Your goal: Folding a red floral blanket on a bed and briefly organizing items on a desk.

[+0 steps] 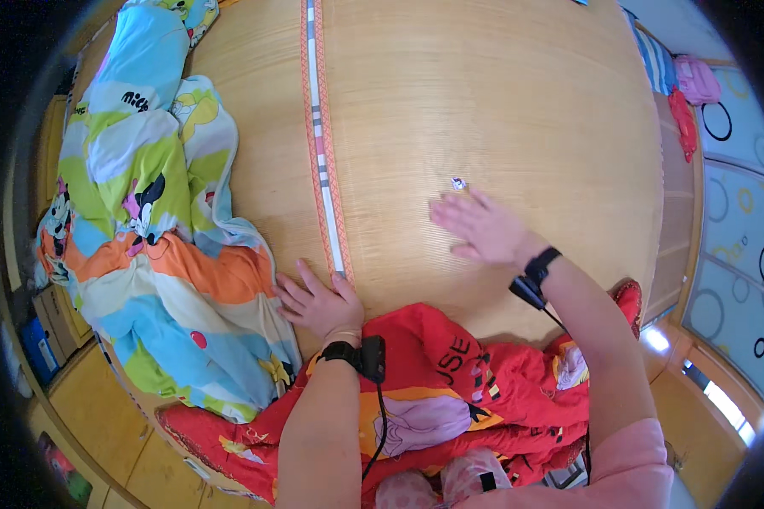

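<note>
- While your right hand (481, 227) reaches out over the woven tan mat (526, 102), its fingers lie straight and close together, released, with nothing in their grasp; you cannot tell from this view whether the palm presses on the surface.
- Just beyond those fingers sits a small white-and-dark piece (458, 183), too small to identify, lying on the mat.
- Your left hand (318, 305) is palm down with its fingers fanned apart, likewise holding nothing; its outer fingertips meet the edge of the multicoloured quilt (127, 280), though whether they press on it cannot be told.
- Near your left thumb runs the patterned strip (318, 136), bordered in orange, which crosses the mat away from you.
- Each of your wrists wears a black band, the left one carrying a small black device (373, 358) with a cable; a pink sleeve (632, 467) covers your upper right arm.
- Closest to your body, the red quilt (424, 339) lies bunched across the near edge of the mat, partly behind your left forearm.
- To your left, the multicoloured quilt spreads in loose folds, with cartoon figures on bands of blue, green, orange and white.
- Farther out on your right are a pink bag (698, 81), a red cloth (682, 123) and pale blue doors (730, 229) patterned with circles.
</note>
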The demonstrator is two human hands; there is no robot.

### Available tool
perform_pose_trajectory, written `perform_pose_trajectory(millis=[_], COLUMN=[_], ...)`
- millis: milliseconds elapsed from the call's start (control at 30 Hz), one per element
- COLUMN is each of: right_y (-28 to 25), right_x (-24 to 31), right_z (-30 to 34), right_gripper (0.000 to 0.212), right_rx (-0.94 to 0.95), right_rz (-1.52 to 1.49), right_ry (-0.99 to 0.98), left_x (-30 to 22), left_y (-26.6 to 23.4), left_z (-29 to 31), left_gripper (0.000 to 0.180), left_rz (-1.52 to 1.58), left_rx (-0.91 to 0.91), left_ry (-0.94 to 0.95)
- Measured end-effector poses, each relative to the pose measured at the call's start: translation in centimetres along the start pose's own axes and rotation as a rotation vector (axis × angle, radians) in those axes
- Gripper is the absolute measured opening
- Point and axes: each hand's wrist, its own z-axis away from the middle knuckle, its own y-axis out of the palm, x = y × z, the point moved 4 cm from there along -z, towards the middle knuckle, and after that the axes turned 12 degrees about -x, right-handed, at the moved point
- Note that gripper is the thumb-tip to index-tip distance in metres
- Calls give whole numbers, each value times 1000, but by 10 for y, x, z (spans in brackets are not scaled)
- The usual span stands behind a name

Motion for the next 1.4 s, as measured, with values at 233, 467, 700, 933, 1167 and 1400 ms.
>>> perform_pose_trajectory(millis=[233,467,700,933,1167,1400], right_y=[-29,-17,-17,-47,-23,-38], right_x=[-52,-72,-62,-45,-15,-25], right_z=[-65,-106,-111,-127,-83,2], right_gripper=[94,75,17,30,33,84], right_rx=[-266,-410,-456,-721,-392,-441], right_rz=[221,26,-380,-97,-125,-76], right_ry=[404,476,515,363,201,612], left_x=[6,0,4,1,5,1], left_y=[-3,-3,-3,-4,-5,-4], left_z=[-2,1,-1,-1,-1,0], left_gripper=[68,69,71,72,72,70], left_rz=[19,11,26,28,26,40], left_rx=[-67,-2,-23,-24,-28,-51], left_ry=[17,5,5,4,7,19])
